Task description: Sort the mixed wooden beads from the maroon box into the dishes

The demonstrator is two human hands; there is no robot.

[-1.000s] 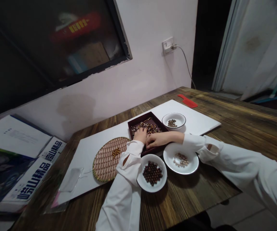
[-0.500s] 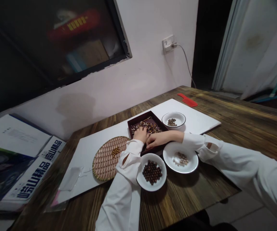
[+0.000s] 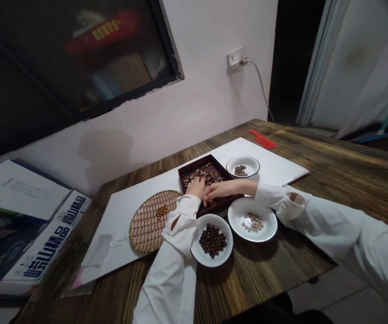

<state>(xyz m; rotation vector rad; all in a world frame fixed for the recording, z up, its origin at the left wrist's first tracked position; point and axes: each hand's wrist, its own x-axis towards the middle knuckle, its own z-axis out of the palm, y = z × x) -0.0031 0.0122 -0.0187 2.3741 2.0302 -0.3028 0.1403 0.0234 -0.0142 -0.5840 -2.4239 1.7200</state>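
A dark red square tray [image 3: 186,171] on a white board holds mixed brown and pale beads [image 3: 203,174]. My left hand [image 3: 196,187] rests in the tray with fingers curled over the beads. My right hand [image 3: 218,191] reaches across from the right, its fingertips pinched together at the tray's near part beside my left hand; what it holds is too small to see. A white bowl of dark beads [image 3: 212,240] stands below my left wrist. A white plate with pale beads [image 3: 254,221] lies under my right forearm.
A round woven mat [image 3: 146,220] with a few tan beads lies left of the tray. A small white bowl of beads [image 3: 242,166] stands behind the tray, a red scraper [image 3: 262,139] further back. Boxes and papers [image 3: 28,216] crowd the left. A clear bag [image 3: 99,250] lies on the board.
My right hand has lifted slightly and drawn its fingertips together near my left hand. The view has shifted a little; the dishes stay put.
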